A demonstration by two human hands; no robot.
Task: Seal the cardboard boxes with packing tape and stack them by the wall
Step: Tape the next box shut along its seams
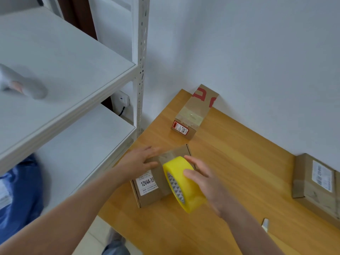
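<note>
A flat cardboard box [150, 194] with a white label lies near the left edge of the wooden table [239, 162]. My left hand [138, 161] presses flat on its far left part. My right hand [206, 183] grips a yellow roll of packing tape [182, 183] standing on edge over the box, with a strip of tape running across the lid. A second box [193, 113] with red print and tape on it lies against the wall. A third labelled box [316, 183] sits at the right by the wall.
A white metal shelf unit [73, 74] stands left of the table, its post [140, 61] close to the table corner. A small grey tool [265, 224] lies near the front of the table. A blue bag [20, 196] sits under the shelves.
</note>
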